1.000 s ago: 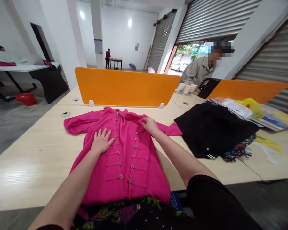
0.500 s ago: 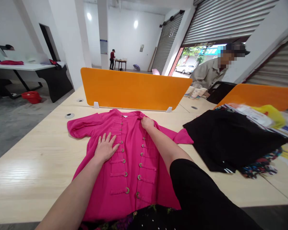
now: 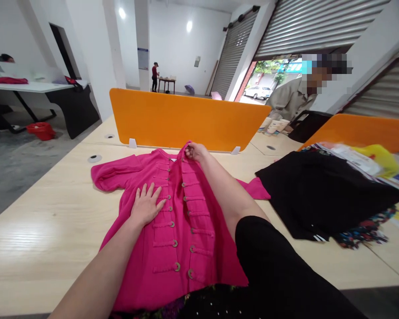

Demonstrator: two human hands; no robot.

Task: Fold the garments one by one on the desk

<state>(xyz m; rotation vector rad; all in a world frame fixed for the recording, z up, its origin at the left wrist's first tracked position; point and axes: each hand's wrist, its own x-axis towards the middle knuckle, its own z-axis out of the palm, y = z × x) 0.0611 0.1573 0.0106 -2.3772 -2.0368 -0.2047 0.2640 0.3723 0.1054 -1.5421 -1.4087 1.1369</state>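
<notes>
Pale tabletop [image 3: 53, 221] carries a pink shirt [image 3: 179, 226], its length running away toward the orange divider [image 3: 189, 120], the right hand [image 3: 197, 152] pinching its collar edge [image 3: 188, 145], the left hand [image 3: 145, 206] flat with fingers [image 3: 150, 190] spread on the opposite front panel [image 3: 159, 235].

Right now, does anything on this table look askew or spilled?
Nothing looks spilled. At the right, floral cloth sticks out from under the black garment, which looks untidy. The pink shirt looks lopsided because the right hand holds one front edge up.
</notes>
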